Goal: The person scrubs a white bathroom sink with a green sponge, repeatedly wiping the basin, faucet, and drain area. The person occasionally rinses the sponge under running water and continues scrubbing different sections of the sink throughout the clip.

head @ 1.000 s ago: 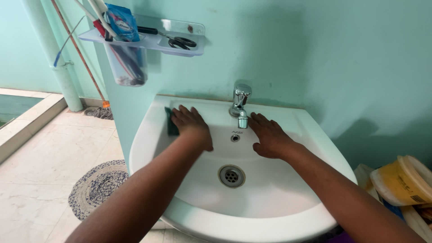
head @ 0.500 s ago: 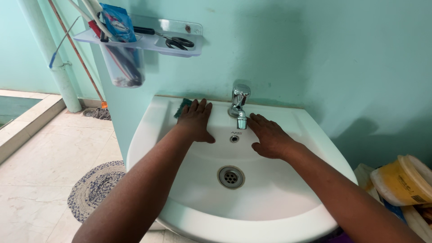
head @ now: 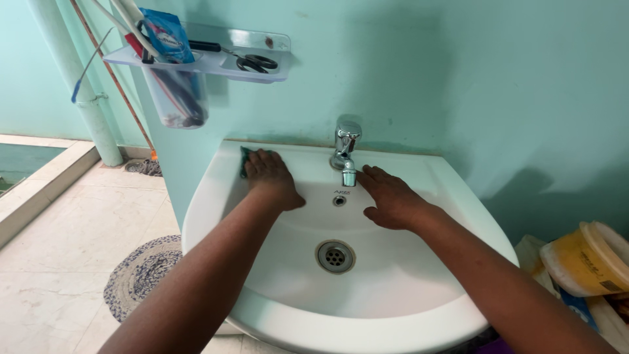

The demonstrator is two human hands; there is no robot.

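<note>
A white wash basin [head: 432,314] is mounted against a pale green wall. My left hand [head: 270,177] presses a green scrub pad [head: 245,159] flat on the basin's back left ledge; only the pad's edge shows past my fingers. My right hand [head: 391,198] rests palm down, fingers spread, on the basin's inner slope just right of the chrome tap [head: 344,148]. The round drain [head: 335,255] lies between my forearms, and a small overflow hole [head: 339,200] sits under the tap.
A clear wall shelf [head: 196,62] above left holds scissors [head: 252,62], a blue packet and a cup of brushes. A round woven mat [head: 141,275] lies on the tiled floor at left. Yellow and white buckets [head: 583,259] stand at right. A pale pipe [head: 78,85] runs down the left wall.
My left hand slid the green pad along the back ledge, first toward the tap and wall, then back left to the corner. My right hand stayed put.
</note>
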